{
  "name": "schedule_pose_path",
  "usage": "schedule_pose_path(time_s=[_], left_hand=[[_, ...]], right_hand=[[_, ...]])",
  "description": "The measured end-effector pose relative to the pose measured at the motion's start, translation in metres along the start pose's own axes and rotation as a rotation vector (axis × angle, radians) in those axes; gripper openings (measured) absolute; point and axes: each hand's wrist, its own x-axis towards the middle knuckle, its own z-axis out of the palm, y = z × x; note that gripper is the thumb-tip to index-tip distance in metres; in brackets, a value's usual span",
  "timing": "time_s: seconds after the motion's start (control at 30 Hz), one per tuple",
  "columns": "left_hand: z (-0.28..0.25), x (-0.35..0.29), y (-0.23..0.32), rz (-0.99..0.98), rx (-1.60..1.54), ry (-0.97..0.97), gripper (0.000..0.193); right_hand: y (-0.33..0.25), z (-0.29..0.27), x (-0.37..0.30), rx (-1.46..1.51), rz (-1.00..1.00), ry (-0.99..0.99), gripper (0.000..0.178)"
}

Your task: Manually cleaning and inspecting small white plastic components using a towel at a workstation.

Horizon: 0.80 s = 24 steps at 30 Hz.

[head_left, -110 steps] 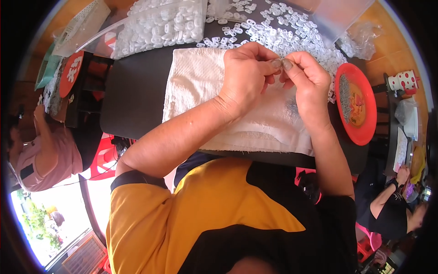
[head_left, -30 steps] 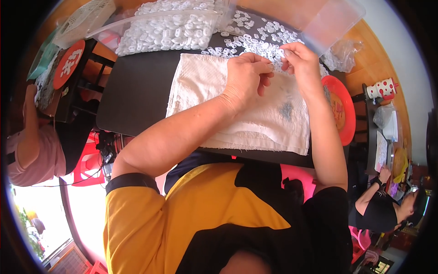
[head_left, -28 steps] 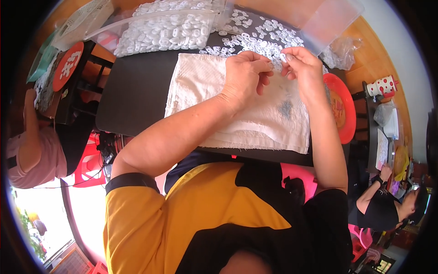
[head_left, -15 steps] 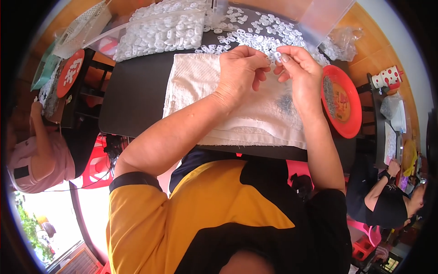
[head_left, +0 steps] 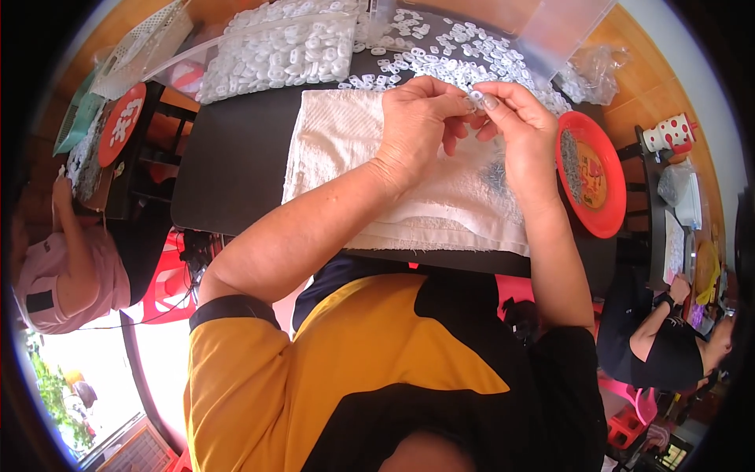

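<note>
In the head view, two bare hands meet above a folded cream cloth towel (head_left: 334, 141) on a dark flat-topped bench (head_left: 228, 157). The right hand (head_left: 519, 118) has brought a small white oval plastic piece (head_left: 476, 95) to the left hand (head_left: 425, 118), closing the gap seen moments earlier; both now appear to work at one spot. Right fingers clamp the piece; left fingers are pinched together, their contents too small to tell. Loose white plastic pieces (head_left: 436, 69) crowd the far side, a shallow red plate (head_left: 617, 181) limits the right, and bare bench opens leftward.
</note>
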Motion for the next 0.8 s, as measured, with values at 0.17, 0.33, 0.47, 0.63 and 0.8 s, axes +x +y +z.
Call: schedule_pose_path(time_s=[0.17,0.33,0.47,0.63,0.8], left_hand=[[-0.001,0.001,0.000,-0.019,0.001,-0.010,0.006],[-0.004,0.004,-0.005,-0.051,0.018,-0.023,0.006],[-0.003,0.004,-0.005,-0.060,0.010,-0.023,0.008],[-0.002,0.003,-0.005,-0.060,0.009,-0.011,0.009],[-0.001,0.001,-0.006,-0.054,0.015,-0.001,0.009]], right_hand=[[-0.002,-0.003,0.001,0.057,0.059,-0.013,0.015],[-0.001,-0.008,0.003,-0.011,0.052,-0.040,0.015],[-0.003,-0.013,0.004,-0.022,0.066,-0.090,0.014],[0.000,-0.015,0.006,-0.023,0.117,-0.098,0.014],[0.000,-0.013,0.004,-0.134,0.091,-0.080,0.014]])
